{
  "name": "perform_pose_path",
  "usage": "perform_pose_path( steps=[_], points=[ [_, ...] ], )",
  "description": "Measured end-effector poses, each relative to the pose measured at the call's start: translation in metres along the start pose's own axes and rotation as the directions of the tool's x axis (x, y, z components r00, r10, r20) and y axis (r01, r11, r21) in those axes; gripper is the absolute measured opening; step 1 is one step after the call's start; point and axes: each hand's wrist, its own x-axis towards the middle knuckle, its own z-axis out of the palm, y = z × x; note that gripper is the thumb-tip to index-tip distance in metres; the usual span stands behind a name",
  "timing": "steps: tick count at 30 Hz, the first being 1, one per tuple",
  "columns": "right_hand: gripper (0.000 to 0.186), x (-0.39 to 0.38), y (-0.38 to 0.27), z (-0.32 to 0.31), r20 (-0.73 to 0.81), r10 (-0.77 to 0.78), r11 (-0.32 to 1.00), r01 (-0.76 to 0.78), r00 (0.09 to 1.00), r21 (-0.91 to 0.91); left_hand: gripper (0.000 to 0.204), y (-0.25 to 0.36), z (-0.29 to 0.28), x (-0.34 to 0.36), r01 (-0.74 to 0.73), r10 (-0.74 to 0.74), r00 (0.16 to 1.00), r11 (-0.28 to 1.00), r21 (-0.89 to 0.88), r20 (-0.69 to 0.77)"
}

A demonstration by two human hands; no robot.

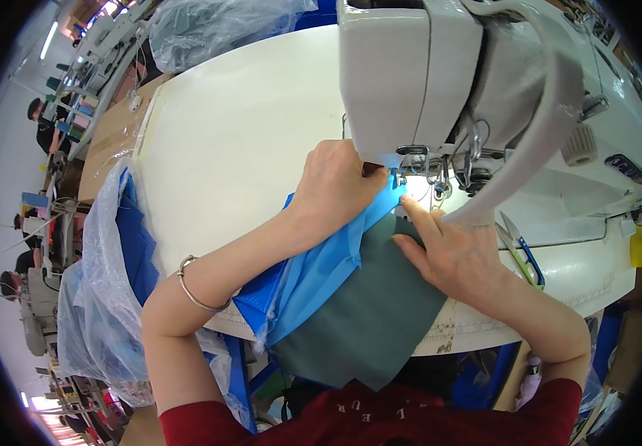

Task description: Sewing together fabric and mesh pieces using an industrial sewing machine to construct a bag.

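Under the needle area of a white sewing machine [388, 82] lies the end of a light blue fabric strip [321, 271]. My left hand [336, 182] pinches this strip just left of the presser foot [401, 177], its fingertips partly hidden behind the machine head. Fingers stretched, my right hand [455, 249] rests at the right of the strip, the index fingertip touching its edge near the foot. Dark grey-green fabric [369, 320] hangs from beneath the strip over the table's front edge. Darker blue fabric [261, 293] shows below my left forearm.
Scissors [520, 250] with green and blue handles lie right of my right hand on the white table [239, 111]. A clear plastic bag [101, 297] with blue fabric hangs at the left, beside a cardboard box [113, 145]. Another plastic bag [217, 30] lies at the back. Other people work far left.
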Motion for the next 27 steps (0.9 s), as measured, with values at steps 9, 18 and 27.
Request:
perform_pose_path(
  steps=[9,18,27],
  points=[
    [0.039,0.000,0.000,0.005,-0.016,-0.030,0.998,0.031,0.999,0.049,0.009,-0.005,0.005,-0.001,0.020,-0.021,0.999,1.000,-0.019,-0.046],
    [0.041,0.002,0.000,0.001,-0.013,-0.011,0.999,0.011,1.000,0.034,0.005,-0.007,0.007,0.004,-0.042,0.044,0.997,0.999,0.032,-0.069],
    [0.042,0.002,-0.001,0.002,0.004,0.027,0.999,-0.028,1.000,0.032,0.005,-0.016,0.002,0.013,-0.116,0.113,0.993,0.991,-0.067,-0.046]
  ],
)
